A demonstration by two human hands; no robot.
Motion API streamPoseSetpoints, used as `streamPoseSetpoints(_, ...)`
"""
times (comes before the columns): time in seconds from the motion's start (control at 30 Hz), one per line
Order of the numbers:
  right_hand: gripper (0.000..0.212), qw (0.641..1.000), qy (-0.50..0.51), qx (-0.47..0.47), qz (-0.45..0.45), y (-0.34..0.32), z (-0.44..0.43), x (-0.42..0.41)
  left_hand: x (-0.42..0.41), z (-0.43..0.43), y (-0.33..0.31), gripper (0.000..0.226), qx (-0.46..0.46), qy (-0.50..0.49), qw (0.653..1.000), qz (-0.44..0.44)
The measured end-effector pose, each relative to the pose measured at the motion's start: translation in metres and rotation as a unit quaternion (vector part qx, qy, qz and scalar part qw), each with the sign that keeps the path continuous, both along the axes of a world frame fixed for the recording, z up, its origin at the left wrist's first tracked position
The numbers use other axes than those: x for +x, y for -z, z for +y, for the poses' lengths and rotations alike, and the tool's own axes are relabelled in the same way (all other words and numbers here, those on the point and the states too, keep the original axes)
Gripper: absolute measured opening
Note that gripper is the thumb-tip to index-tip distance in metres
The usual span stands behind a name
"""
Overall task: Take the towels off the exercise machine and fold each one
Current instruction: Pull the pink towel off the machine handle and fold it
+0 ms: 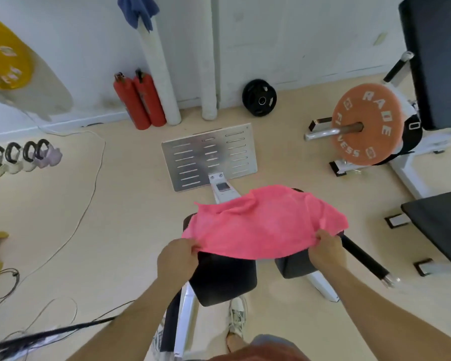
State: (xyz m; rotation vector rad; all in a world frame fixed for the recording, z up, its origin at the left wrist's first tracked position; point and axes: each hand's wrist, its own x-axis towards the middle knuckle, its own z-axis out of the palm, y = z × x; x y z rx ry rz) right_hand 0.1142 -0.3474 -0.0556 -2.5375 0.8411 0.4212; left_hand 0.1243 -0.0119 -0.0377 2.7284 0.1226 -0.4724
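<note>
You were at the folding step with one towel. Your left hand (177,259) and right hand (327,252) each pinched a near corner of the bright pink terry-cloth towel (263,222), with your fingers (192,246) clamped on its edge. You held it spread over the black padded seats (224,280) of the white-framed exercise machine (185,308). Whether its far part rested on them, I could not tell.

The next move, as I judged it, called for bringing the two corners together evenly to make a clean first fold.

The cloth looked thin and limp, its far edge rippled and sagging.

A dark blue towel (138,9) hung on a white padded post (159,69) by the wall, not yet taken.
</note>
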Motion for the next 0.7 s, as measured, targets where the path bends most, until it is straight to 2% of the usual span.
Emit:
streamPoseSetpoints(0.1,0.031,1.0,0.014,0.014,0.005,0.006,-0.004,-0.008,-0.011,-0.002,0.002,0.032,-0.029,-0.001,0.999,0.046)
streamPoseSetpoints(0.17,0.023,0.997,0.053,0.053,0.011,0.007,-0.003,-0.007,-0.01,-0.004,-0.001,0.018,-0.071,-0.051,0.994,0.067)
streamPoseSetpoints(0.23,0.013,0.981,0.137,0.137,0.008,0.007,-0.001,-0.003,-0.007,-0.005,-0.001,0.025,-0.107,-0.096,0.986,0.078)
streamPoseSetpoints(0.3,0.007,0.932,0.263,0.25,-0.009,0.005,0.003,-0.002,-0.003,-0.001,0.004,0.029,-0.126,-0.131,0.981,0.072)
streamPoseSetpoints(0.37,0.008,0.879,0.356,0.316,-0.031,-0.001,0.005,-0.002,-0.002,0.004,0.009,0.019,-0.115,-0.152,0.979,0.067)
streamPoseSetpoints(0.43,0.013,0.855,0.399,0.327,-0.059,-0.003,0.004,-0.003,-0.006,0.009,0.013,0.012,-0.121,-0.192,0.971,0.077)
streamPoseSetpoints(0.5,0.019,0.839,0.434,0.32,-0.077,-0.005,0.002,-0.004,-0.011,0.012,0.016,0.024,-0.153,-0.261,0.947,0.112)
streamPoseSetpoints(0.53,0.02,0.818,0.458,0.339,-0.083,-0.006,0.001,-0.003,-0.013,0.013,0.018,0.033,-0.179,-0.294,0.93,0.131)
streamPoseSetpoints(0.63,0.024,0.707,0.54,0.445,-0.102,-0.011,-0.005,0.001,-0.012,0.016,0.021,0.051,-0.271,-0.373,0.871,0.17)
streamPoseSetpoints(0.67,0.026,0.68,0.556,0.464,-0.115,-0.011,-0.008,0.003,-0.011,0.017,0.022,0.056,-0.278,-0.374,0.868,0.173)
streamPoseSetpoints(0.7,0.027,0.64,0.583,0.483,-0.129,-0.012,-0.009,0.004,-0.01,0.017,0.023,0.059,-0.26,-0.36,0.879,0.17)
